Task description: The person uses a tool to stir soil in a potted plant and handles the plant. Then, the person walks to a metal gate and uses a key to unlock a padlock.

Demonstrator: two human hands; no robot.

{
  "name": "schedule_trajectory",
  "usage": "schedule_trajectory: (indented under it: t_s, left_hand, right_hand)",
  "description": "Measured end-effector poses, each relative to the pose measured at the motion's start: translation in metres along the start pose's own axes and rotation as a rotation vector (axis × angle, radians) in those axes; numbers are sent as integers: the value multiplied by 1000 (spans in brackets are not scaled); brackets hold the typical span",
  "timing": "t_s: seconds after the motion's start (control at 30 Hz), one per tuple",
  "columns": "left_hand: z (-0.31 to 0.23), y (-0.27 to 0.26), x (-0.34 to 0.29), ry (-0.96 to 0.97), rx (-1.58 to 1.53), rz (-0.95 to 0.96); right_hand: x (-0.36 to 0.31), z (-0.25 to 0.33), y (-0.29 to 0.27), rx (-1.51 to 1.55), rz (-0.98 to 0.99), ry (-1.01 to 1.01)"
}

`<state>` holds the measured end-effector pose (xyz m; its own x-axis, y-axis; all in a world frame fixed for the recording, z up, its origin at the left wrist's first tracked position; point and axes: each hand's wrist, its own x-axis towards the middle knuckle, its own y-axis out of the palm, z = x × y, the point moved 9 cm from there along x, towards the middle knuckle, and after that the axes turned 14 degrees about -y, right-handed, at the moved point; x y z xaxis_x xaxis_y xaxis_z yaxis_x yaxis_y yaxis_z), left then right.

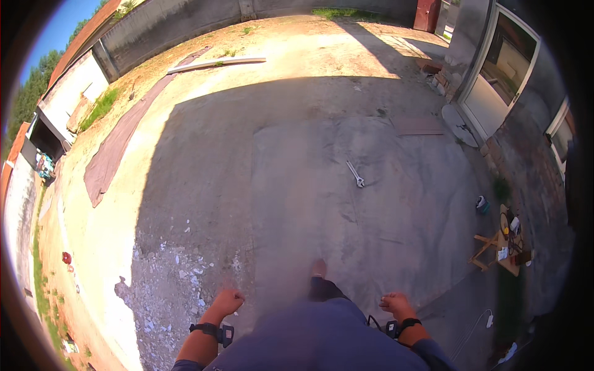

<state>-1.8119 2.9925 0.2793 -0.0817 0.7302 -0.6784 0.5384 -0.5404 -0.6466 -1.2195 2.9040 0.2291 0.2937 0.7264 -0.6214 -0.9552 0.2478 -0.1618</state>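
My left hand [229, 302] hangs at my left side, its fingers curled in with nothing showing in them. On the other side my right hand [395, 303] is also loosely closed, with no object visible in it. Each wrist wears a dark strap with a small black device. Ahead of me an adjustable wrench [357, 177] lies on a large grey sheet [297, 167] spread over the ground, well apart from both hands. My foot [318, 268] shows on the sheet below my body.
At the right a small wooden folding table [508, 267] bears several small items, with a teal container [482, 204] beyond it. White flakes [173, 272] litter the ground at left. A long brownish cloth [117, 154] and a pale beam [216, 64] lie farther off, before a wall.
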Motion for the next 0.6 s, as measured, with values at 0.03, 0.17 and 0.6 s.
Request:
schedule_trajectory:
  t_s: [0.03,0.17,0.6]
  left_hand:
    - [-4,-2,12,-32,-17,19]
    - [-23,-23,60,-205,-193,119]
    - [-284,-198,409,-97,-20,214]
  right_hand:
    - [34,17,3,-37,-1,15]
    - [144,136,35,-110,78,-26]
    - [438,360,78,-237,97,-54]
